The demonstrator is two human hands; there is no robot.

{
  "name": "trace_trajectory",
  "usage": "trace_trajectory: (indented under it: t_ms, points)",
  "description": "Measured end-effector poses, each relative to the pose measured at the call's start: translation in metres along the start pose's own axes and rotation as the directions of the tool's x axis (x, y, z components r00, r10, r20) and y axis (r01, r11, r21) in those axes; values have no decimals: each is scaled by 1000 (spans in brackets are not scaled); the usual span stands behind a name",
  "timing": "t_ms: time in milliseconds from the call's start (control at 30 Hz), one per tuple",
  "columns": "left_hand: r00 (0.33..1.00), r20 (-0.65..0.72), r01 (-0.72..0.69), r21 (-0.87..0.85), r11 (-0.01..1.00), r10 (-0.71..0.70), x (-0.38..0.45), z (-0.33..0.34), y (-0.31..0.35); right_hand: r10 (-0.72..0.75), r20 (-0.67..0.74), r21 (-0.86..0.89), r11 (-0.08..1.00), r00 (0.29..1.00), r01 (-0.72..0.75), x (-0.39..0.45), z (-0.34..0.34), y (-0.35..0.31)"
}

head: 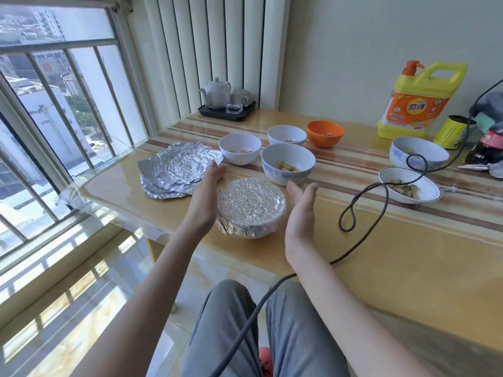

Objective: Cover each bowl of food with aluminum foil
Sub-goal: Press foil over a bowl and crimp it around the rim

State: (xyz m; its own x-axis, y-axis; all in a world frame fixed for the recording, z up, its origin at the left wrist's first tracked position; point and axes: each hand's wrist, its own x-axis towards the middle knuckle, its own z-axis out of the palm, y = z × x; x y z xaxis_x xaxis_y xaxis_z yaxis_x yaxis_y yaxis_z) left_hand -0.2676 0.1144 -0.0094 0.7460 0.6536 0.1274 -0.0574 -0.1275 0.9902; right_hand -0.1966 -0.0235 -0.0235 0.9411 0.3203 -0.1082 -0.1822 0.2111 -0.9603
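Observation:
A bowl wrapped in crinkled aluminum foil (251, 208) sits near the table's front edge. My left hand (208, 191) lies flat against its left side, fingers straight. My right hand (299, 210) hovers just right of it, palm turned inward, fingers straight, a small gap between it and the foil. A stack of loose foil sheets (174, 170) lies to the left. Uncovered bowls with food stand behind: two white bowls (239, 149) (286, 135), a blue-patterned bowl (288, 164), an orange bowl (324, 133), another blue-patterned bowl (417, 153) and a shallow white dish (409, 185) at right.
A black cable (362, 197) loops over the table to the right and runs down over my lap. A tray with a teapot and a glass (227, 104) stands at the back. A yellow detergent jug (416, 102), a yellow can (453, 131) and a cola bottle (487, 148) crowd the right end.

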Motion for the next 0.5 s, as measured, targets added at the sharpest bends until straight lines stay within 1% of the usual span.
trace_trajectory:
  t_ms: [100,167,267,333,400,433,500]
  points:
    - [999,52,-13,9,1000,13,-1,8,-3,-36,26,-24,999,999,36,-7,15,8]
    - [1000,26,12,34,999,-13,1,12,-7,-64,-21,-17,998,998,64,-8,23,12]
    - [997,-42,64,59,996,-62,0,13,-5,-64,-110,-4,998,992,64,-6,28,14]
    - [997,-78,37,142,989,-26,-4,14,-4,-51,-147,29,998,988,56,-3,28,13]
    - [993,-115,9,247,969,20,-11,18,-2,-30,-140,43,998,990,37,0,27,12]
    - [991,-130,6,264,965,30,-12,20,-3,-22,-134,32,999,991,26,2,26,13]
    - [992,-123,27,213,977,0,-11,19,-3,-2,-126,-16,1000,992,0,2,22,11]
